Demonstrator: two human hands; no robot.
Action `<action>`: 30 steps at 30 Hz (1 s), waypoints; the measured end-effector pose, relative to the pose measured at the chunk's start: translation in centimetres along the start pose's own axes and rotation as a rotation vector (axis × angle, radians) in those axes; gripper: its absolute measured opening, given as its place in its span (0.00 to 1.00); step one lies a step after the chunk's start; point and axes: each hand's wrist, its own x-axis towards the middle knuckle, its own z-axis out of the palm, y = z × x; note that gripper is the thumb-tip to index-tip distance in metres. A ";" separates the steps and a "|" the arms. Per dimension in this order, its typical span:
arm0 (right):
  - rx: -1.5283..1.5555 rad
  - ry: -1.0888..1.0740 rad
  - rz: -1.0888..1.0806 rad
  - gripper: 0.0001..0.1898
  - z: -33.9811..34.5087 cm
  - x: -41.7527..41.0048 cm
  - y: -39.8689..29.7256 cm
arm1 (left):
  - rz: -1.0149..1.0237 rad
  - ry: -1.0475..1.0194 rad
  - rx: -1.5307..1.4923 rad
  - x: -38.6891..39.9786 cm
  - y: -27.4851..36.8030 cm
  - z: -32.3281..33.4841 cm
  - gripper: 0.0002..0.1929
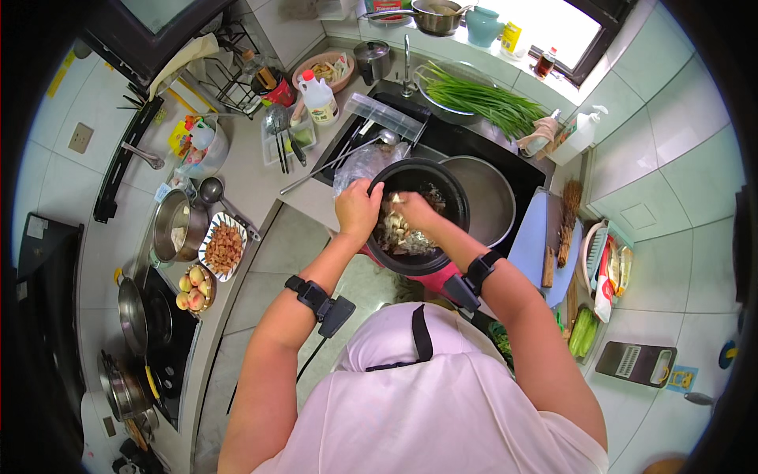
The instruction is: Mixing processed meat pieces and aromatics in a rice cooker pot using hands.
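My left hand [357,212] grips the left rim of a round black pot [456,237], thumb over the edge. The pot is tilted, and its open top faces me. Inside lie wet, pale and dark brown food pieces [402,237], too blurred to name surely. My right hand [416,211] reaches into the pot among these pieces; motion blur hides its fingertips and whether it holds any. Right beside the pot, a wide metal basin [488,195] sits in the black sink [450,133]. A clear plastic bag [367,166] lies just behind my left hand.
A long-handled ladle [331,165] crosses the sink's left edge. Green stalks [482,98] lie in a colander behind. At right are a blue cutting board [536,237] and a cleaver [552,231]. Left stand a dish of diced meat [224,244], peaches [194,288] and a steel pot [172,231].
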 end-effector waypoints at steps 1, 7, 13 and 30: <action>-0.058 0.084 -0.116 0.15 -0.7 0.5 -0.1 | 0.010 0.009 -0.007 0.0 0.1 -0.1 0.14; -0.455 0.066 -0.039 0.20 -4.8 2.2 2.5 | 0.039 -0.001 0.012 0.3 1.4 -0.1 0.13; -0.300 -0.207 0.245 0.35 -1.6 -1.2 1.5 | -0.018 0.011 0.047 0.4 0.6 0.2 0.13; -0.286 0.091 -0.082 0.22 -3.2 2.1 0.0 | 0.019 0.035 0.034 0.6 1.3 0.4 0.14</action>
